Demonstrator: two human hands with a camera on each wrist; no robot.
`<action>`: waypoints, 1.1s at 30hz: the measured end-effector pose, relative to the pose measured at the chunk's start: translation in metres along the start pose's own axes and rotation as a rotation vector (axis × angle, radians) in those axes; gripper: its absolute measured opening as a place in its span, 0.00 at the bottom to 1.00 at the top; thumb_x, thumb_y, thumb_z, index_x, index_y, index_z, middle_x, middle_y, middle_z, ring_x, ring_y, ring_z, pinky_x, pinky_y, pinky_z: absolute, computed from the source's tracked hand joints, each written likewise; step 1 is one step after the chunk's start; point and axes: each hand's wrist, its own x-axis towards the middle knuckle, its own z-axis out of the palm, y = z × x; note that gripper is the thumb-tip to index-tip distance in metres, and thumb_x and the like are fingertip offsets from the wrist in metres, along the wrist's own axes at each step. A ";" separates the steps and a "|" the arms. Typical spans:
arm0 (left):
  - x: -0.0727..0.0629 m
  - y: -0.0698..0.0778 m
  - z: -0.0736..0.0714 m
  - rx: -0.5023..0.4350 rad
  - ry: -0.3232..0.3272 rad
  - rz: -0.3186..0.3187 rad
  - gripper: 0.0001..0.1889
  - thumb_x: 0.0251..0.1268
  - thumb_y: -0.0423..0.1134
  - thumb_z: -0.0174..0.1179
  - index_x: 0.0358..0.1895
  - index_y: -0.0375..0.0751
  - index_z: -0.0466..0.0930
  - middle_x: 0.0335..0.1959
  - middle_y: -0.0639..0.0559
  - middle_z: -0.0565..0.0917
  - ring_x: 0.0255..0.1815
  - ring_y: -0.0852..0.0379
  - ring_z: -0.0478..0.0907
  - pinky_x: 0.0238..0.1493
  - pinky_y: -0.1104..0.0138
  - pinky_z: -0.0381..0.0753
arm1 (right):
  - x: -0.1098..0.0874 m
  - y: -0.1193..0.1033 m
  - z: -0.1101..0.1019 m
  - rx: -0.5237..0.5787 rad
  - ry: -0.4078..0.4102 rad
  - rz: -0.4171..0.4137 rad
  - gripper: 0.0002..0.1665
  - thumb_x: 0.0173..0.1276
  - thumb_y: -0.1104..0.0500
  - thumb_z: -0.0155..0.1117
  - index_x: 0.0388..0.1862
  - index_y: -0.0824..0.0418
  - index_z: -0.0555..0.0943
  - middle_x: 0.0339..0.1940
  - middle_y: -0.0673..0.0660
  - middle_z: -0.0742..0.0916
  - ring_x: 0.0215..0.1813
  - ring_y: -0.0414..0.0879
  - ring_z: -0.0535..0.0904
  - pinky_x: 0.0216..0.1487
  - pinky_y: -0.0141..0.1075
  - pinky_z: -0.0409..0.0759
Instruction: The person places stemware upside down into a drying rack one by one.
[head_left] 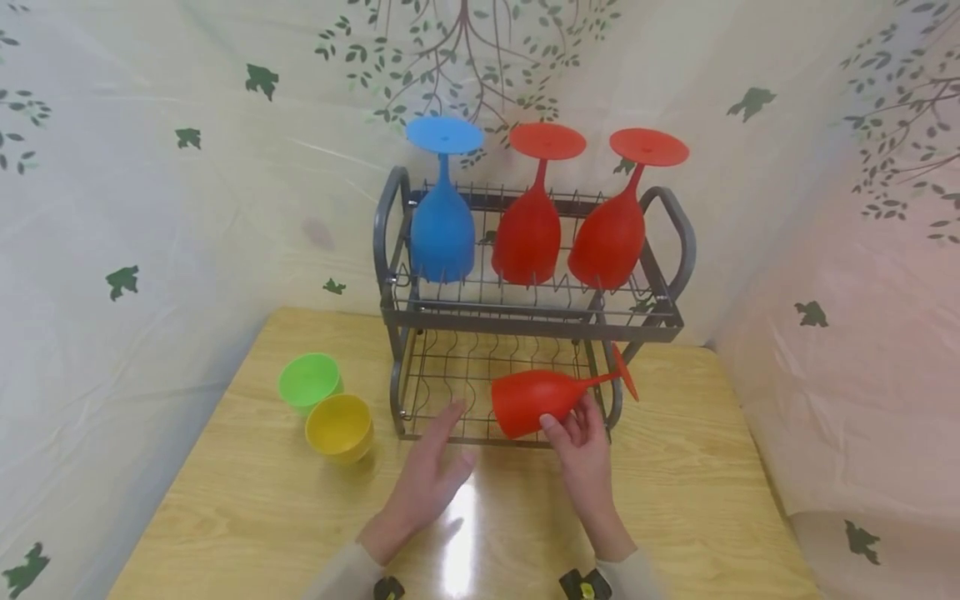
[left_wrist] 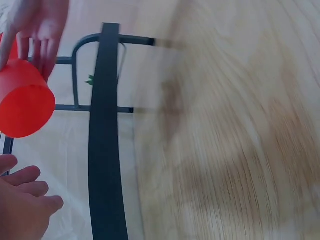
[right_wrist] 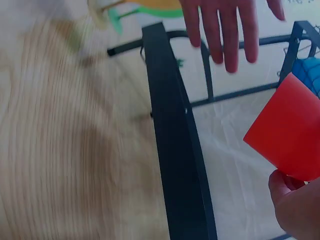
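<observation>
My right hand [head_left: 588, 462] holds a red plastic wine goblet [head_left: 534, 402] by the lower side of its bowl, thumb on the near side. The goblet lies sideways over the lower tier of a dark dish rack [head_left: 517, 327], its mouth toward the left and its foot toward the right. In the right wrist view the thumb and bent fingers are at the red bowl [right_wrist: 290, 132]. My left hand [head_left: 427, 483] is held by the rack's front left, fingers extended, with nothing in it. The left wrist view shows the goblet's open mouth [left_wrist: 26, 111] above that hand.
Upside down on the upper tier stand a blue goblet [head_left: 442, 233] and two red goblets [head_left: 527, 237], the right one tilted. A green cup [head_left: 309, 382] and a yellow cup [head_left: 341, 429] are left of the rack on the wooden table [head_left: 247, 500]. A patterned cloth [head_left: 187, 233] hangs behind.
</observation>
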 end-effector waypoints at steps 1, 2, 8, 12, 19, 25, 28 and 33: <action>-0.001 -0.001 0.000 0.039 -0.016 0.011 0.36 0.73 0.45 0.58 0.81 0.41 0.60 0.82 0.48 0.61 0.82 0.41 0.56 0.77 0.40 0.57 | 0.002 0.000 -0.003 -0.011 -0.001 -0.013 0.40 0.71 0.66 0.69 0.78 0.61 0.62 0.71 0.57 0.75 0.71 0.49 0.75 0.61 0.33 0.80; -0.002 -0.002 0.000 0.080 -0.036 0.022 0.36 0.73 0.45 0.58 0.81 0.40 0.59 0.83 0.48 0.59 0.82 0.42 0.54 0.78 0.40 0.56 | 0.003 0.001 -0.007 -0.026 0.000 -0.029 0.40 0.71 0.66 0.69 0.78 0.61 0.62 0.71 0.57 0.75 0.70 0.48 0.75 0.61 0.33 0.80; -0.003 -0.003 -0.002 0.304 -0.138 0.054 0.39 0.76 0.54 0.53 0.81 0.35 0.58 0.84 0.46 0.53 0.85 0.44 0.47 0.80 0.43 0.51 | 0.015 0.002 -0.022 -0.072 0.014 -0.123 0.41 0.69 0.69 0.70 0.78 0.61 0.64 0.71 0.57 0.76 0.70 0.47 0.75 0.64 0.31 0.78; -0.003 -0.003 -0.002 0.416 -0.158 0.063 0.41 0.76 0.60 0.51 0.81 0.36 0.58 0.84 0.44 0.53 0.84 0.43 0.47 0.79 0.42 0.50 | 0.021 0.002 -0.030 -0.088 0.009 -0.170 0.43 0.68 0.71 0.70 0.79 0.62 0.64 0.71 0.59 0.75 0.72 0.48 0.74 0.66 0.30 0.76; -0.005 -0.009 -0.001 0.582 -0.210 0.073 0.43 0.73 0.65 0.52 0.79 0.36 0.62 0.83 0.40 0.54 0.84 0.38 0.47 0.79 0.39 0.48 | 0.027 0.001 -0.044 -0.241 -0.004 -0.143 0.45 0.70 0.63 0.72 0.81 0.58 0.60 0.72 0.57 0.74 0.72 0.57 0.74 0.54 0.26 0.82; -0.009 -0.011 0.000 0.624 -0.251 0.036 0.43 0.73 0.66 0.52 0.79 0.36 0.63 0.83 0.40 0.51 0.84 0.38 0.44 0.79 0.37 0.48 | 0.033 0.002 -0.053 -0.376 -0.016 -0.157 0.49 0.70 0.61 0.73 0.82 0.62 0.58 0.76 0.62 0.72 0.74 0.62 0.72 0.67 0.41 0.76; -0.010 -0.011 0.000 0.635 -0.266 0.025 0.43 0.73 0.66 0.52 0.79 0.36 0.64 0.83 0.39 0.51 0.84 0.38 0.43 0.78 0.36 0.49 | 0.036 0.004 -0.056 -0.437 -0.020 -0.165 0.48 0.70 0.59 0.73 0.82 0.64 0.58 0.77 0.64 0.72 0.75 0.63 0.70 0.72 0.53 0.70; -0.011 -0.012 0.000 0.644 -0.284 0.013 0.44 0.73 0.67 0.52 0.78 0.36 0.64 0.83 0.37 0.51 0.84 0.36 0.43 0.78 0.36 0.49 | 0.040 0.007 -0.060 -0.504 -0.030 -0.187 0.46 0.70 0.61 0.73 0.81 0.63 0.60 0.76 0.65 0.72 0.75 0.66 0.69 0.71 0.59 0.70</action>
